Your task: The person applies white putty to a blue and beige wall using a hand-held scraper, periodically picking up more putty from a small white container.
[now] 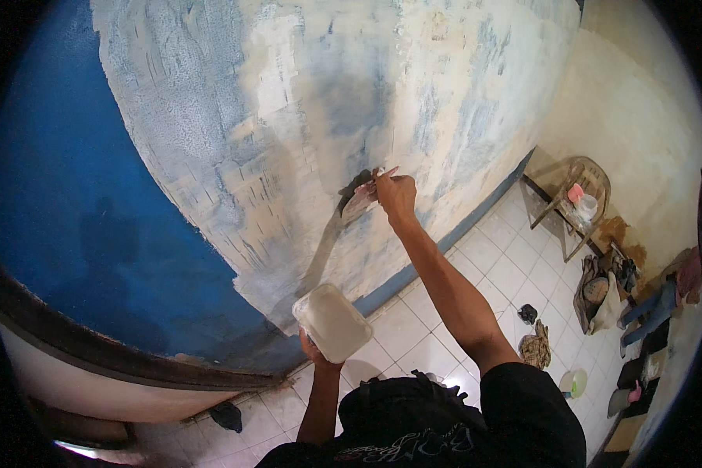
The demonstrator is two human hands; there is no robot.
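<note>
Head view, the only one. Two hands are at work, both the person's own.

The right hand (395,193) is raised against the wall (288,117), its grip closed around the handle end of one scraper (359,199). The broad blade lies flat on the plaster, just left of the hand, with pale putty on it.

The left hand (313,349) is held low, near the person's chest. Its grip is under one white rectangular tub (332,321), fingers wrapped around the lower edge; how tightly they close cannot be told from here. The tub is tilted, its open side up, and it holds a pale cream filler, about the same colour as the coat on the wall.

The wall carries a large cream-and-grey skimmed patch over blue paint. Bare blue remains at the left and along a low strip by the floor.

On the white tiled floor (507,273) at the right:
- One plastic chair (577,195) stands in the corner, with a pink item and a white container on its seat; the contents are not visible.
- One dark rag (527,313) and one bundled cloth (536,345) lie near the person's right elbow.
- One pale green bowl-like vessel (573,382) sits beyond the shoulder; its contents cannot be made out.
- A heap of bags and clothing (608,292) lies against the far wall, too jumbled to count.
</note>
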